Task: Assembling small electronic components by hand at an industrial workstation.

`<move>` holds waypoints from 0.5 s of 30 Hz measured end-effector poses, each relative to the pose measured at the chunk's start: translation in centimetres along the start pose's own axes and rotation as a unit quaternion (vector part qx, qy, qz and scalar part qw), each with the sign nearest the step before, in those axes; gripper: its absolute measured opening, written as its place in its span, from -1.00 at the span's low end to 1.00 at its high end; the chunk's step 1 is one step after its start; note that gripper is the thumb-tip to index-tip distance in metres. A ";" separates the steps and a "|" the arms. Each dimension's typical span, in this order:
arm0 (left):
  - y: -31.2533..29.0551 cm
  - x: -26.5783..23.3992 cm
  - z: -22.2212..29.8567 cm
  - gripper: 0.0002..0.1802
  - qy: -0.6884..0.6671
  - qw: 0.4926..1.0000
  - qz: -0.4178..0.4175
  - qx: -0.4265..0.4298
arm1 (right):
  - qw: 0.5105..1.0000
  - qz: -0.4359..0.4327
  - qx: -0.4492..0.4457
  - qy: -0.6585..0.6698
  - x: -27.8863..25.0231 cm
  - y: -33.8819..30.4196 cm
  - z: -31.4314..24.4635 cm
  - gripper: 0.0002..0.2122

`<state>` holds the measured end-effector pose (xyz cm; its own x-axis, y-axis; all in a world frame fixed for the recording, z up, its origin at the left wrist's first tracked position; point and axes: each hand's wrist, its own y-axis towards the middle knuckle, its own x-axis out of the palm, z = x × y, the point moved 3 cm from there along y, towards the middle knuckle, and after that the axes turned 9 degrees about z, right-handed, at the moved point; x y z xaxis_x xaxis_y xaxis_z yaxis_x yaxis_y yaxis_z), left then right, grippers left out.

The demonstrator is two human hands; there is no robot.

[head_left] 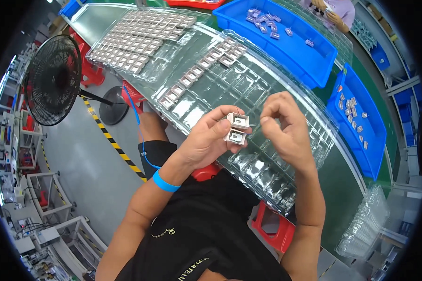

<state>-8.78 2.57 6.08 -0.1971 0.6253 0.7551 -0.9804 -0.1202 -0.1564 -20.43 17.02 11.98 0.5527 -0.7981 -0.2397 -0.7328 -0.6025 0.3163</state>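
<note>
While two small white housings [239,121] sit one just nearer than the other above a clear plastic tray [241,84], the left hand [206,140] grips both between thumb and fingers; the right hand [288,129] hangs just beside them, its fingers curled toward the thumb, though whether they pinch anything thin I cannot tell. Rows of pale housings [192,76] partly fill the tray; a fuller tray [164,64] lies to its left; beyond, a blue bin [286,51] holds small purplish parts [263,21].

Head-worn fisheye, facing down, near the worktable [338,180]
</note>
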 end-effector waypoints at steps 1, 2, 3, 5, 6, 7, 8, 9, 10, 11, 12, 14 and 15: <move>0.2 0.2 -0.2 -0.40 0.016 1.000 -0.001 -0.001 | 1.000 0.010 0.003 -0.002 -0.8 0.0 -0.2 -0.92; 0.3 0.5 -0.3 -0.56 0.011 0.999 -0.038 0.000 | 1.000 0.016 0.005 -0.002 -1.2 -0.1 -0.5 -0.92; 0.5 0.8 -0.6 -0.55 0.030 0.999 -0.036 0.002 | 0.999 0.021 -0.016 -0.027 -1.5 -0.2 -0.9 -0.92; 0.6 1.5 -1.2 -0.54 0.056 0.998 -0.028 0.007 | 0.998 0.015 -0.019 -0.060 -1.8 -0.5 -1.7 -0.89; 0.8 1.6 -1.6 -0.54 0.059 0.998 -0.030 0.003 | 0.998 0.020 -0.018 -0.059 -1.9 -0.5 -1.7 -0.89; 1.0 1.7 -1.8 -0.54 0.066 0.997 -0.035 0.012 | 0.996 0.004 -0.018 -0.087 -2.0 -0.5 -1.7 -0.88; 1.1 1.7 -1.9 -0.54 0.074 0.996 -0.038 0.025 | 0.993 -0.015 -0.021 -0.114 -1.9 -0.3 -1.6 -0.87; 1.0 1.8 -2.0 -0.53 0.074 0.996 -0.032 0.029 | 0.994 -0.033 -0.010 -0.106 -1.9 -0.2 -1.7 -0.86; 1.1 1.8 -2.1 -0.53 0.077 0.996 -0.030 0.029 | 0.994 -0.033 -0.011 -0.103 -2.0 -0.1 -1.6 -0.86; 1.2 1.9 -2.3 -0.53 0.094 0.994 -0.036 0.030 | 0.994 -0.040 -0.007 -0.104 -2.2 -0.1 -1.5 -0.87; 1.3 1.9 -2.5 -0.53 0.111 0.992 -0.041 0.032 | 0.993 -0.047 -0.003 -0.105 -2.3 -0.1 -1.4 -0.87; 1.3 2.2 -2.6 -0.51 0.113 0.993 -0.025 0.029 | 0.994 -0.046 -0.007 -0.103 -2.5 -0.2 -1.1 -0.87; 1.3 2.2 -2.7 -0.50 0.114 0.993 -0.008 0.028 | 0.994 -0.047 -0.012 -0.103 -2.5 -0.2 -1.0 -0.87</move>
<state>-10.44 5.84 5.84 -0.1805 0.7847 0.5930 -0.9836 -0.1471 -0.1046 -21.27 19.14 13.39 0.5244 -0.7225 -0.4505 -0.6701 -0.6766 0.3052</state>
